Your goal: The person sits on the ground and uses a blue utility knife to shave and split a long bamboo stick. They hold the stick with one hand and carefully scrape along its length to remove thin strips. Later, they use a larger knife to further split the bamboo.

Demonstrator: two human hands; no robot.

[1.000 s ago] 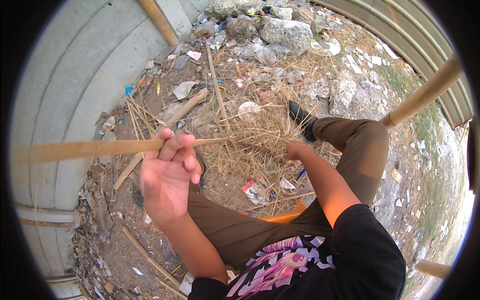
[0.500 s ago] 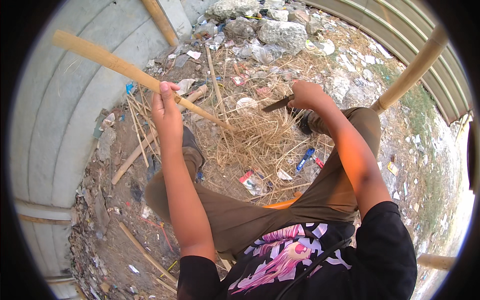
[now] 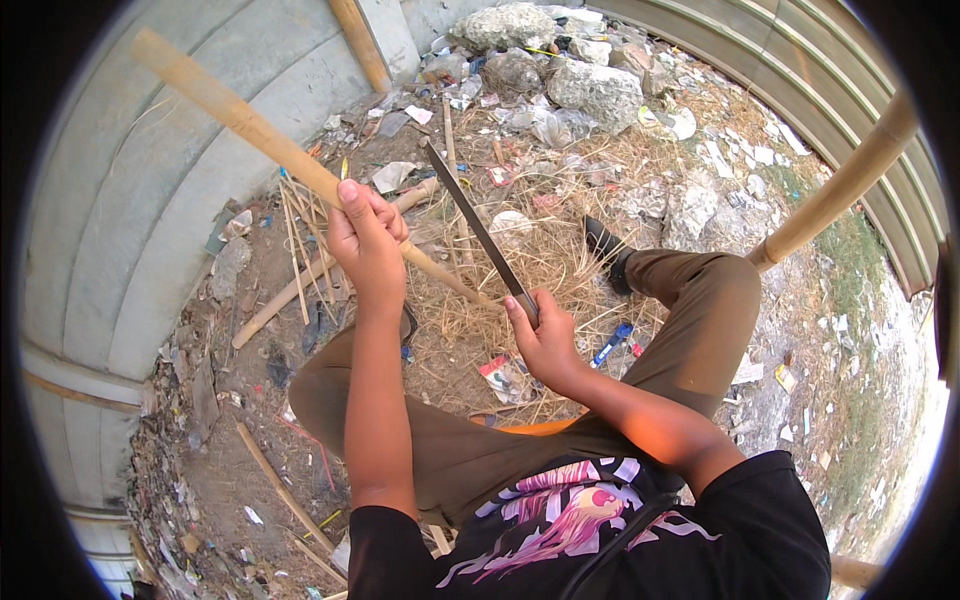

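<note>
My left hand point(image 3: 368, 240) is wrapped round a long bamboo pole point(image 3: 240, 118). The pole slants from the upper left down to a heap of dry straw-like shavings point(image 3: 540, 265) between my legs, its lower end among them. My right hand point(image 3: 545, 345) grips a machete point(image 3: 480, 228) near my lap. Its long dark blade points up and to the left, apart from the pole, with the tip to the right of the pole's upper part. The machete's handle is hidden inside my fist.
Thin split sticks point(image 3: 300, 240) and another bamboo piece point(image 3: 285, 305) lie left of the heap. A thick bamboo post point(image 3: 835, 180) slants at right. Rocks point(image 3: 597, 92) lie at the back. A grey wall point(image 3: 120, 230) stands left, corrugated sheeting point(image 3: 770, 55) far right. Litter covers the ground.
My right hand has come down and left toward my lap, and the machete blade has swung upright. My left hand has shifted slightly right and down, still round the pole.
</note>
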